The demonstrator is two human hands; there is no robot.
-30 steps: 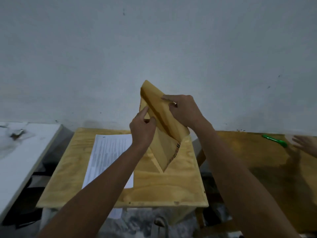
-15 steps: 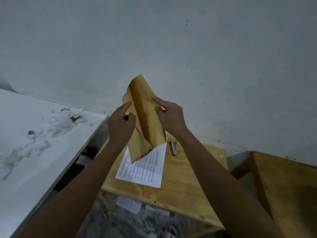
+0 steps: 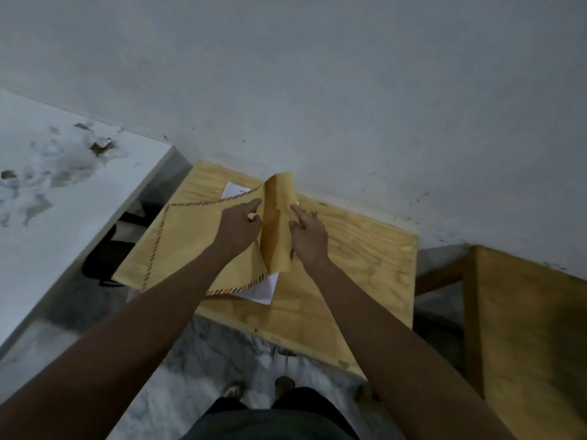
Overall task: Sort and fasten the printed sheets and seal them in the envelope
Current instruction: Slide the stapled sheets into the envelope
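Observation:
A large brown envelope [image 3: 190, 239] with a striped border lies across the small plywood table [image 3: 359, 265], its body stretching left past the table's edge. Its flap [image 3: 278, 223] stands up between my hands. My left hand [image 3: 238, 230] pinches the envelope at the flap's left side. My right hand [image 3: 308, 235] pinches the flap from the right. The printed sheets [image 3: 262, 289] lie under the envelope, with white corners showing at the near and far sides. A small metal stapler [image 3: 313, 214] peeks out just behind my right hand.
A white table [image 3: 63, 198] with torn, stained patches stands to the left. A second plywood table [image 3: 527, 328] is at the right. A grey wall [image 3: 317, 90] rises directly behind. Marble floor and my feet [image 3: 279, 384] show below.
The envelope, held up in the air before, has come down flat over the sheets on the table. Both hands dropped with it and the view tilted downward.

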